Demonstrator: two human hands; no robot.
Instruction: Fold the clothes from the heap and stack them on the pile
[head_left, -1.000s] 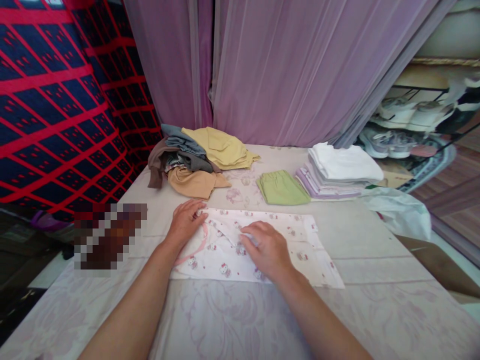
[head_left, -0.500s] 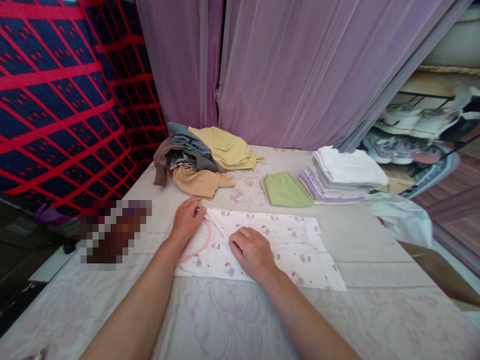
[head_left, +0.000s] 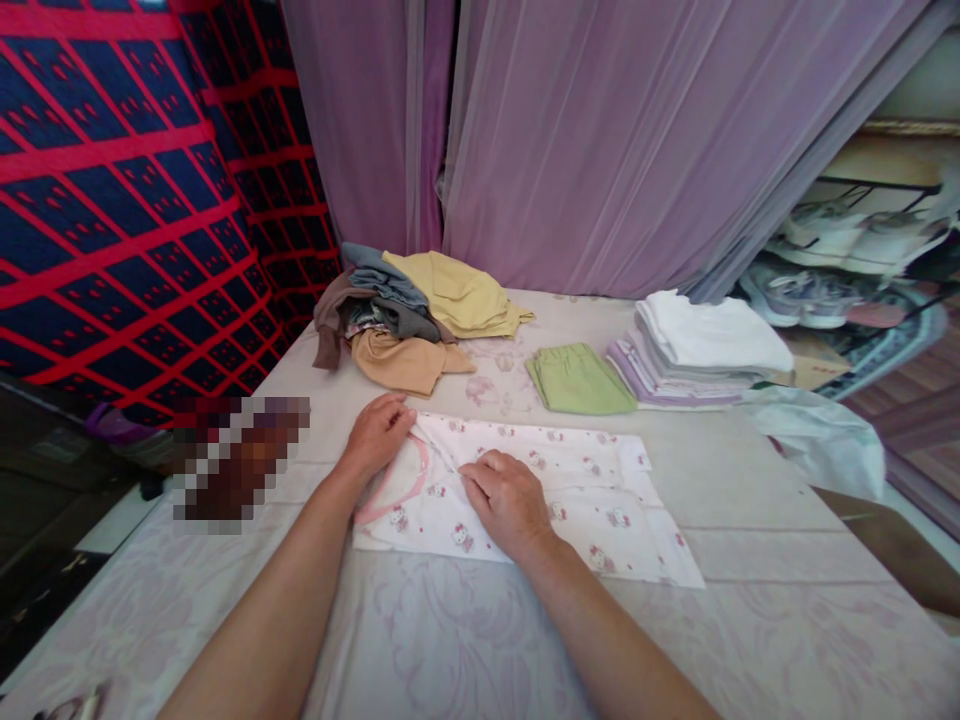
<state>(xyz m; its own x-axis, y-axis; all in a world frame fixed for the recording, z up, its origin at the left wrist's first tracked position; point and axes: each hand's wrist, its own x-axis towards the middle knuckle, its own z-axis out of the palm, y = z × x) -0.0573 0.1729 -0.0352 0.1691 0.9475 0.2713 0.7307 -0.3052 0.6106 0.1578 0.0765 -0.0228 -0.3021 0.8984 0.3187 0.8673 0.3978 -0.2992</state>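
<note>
A white shirt (head_left: 630,510) with a pink neckband and a small cartoon-cat print lies flat, folded into a long shape, with its neck to the left. My left hand (head_left: 379,432) is at its upper left corner by the neckband, fingers closed on the cloth there. Nearer the middle, my right hand (head_left: 510,500) pinches the shirt's upper layer between thumb and bent fingers. A crease runs through the cloth between the two hands. The fingertips of both hands are partly hidden.
Behind the shirt lie folded green shorts (head_left: 577,378), beside a stack of folded clothes (head_left: 712,335) with white on top. A loose heap of clothes (head_left: 405,310) sits at the back left. Everything rests on a pale floral sheet (head_left: 420,640). Shoes (head_left: 817,295) stand on a rack at right.
The view has shifted slightly, so things appear a little further right. Both hands stay at nearly the same places on the shirt.
</note>
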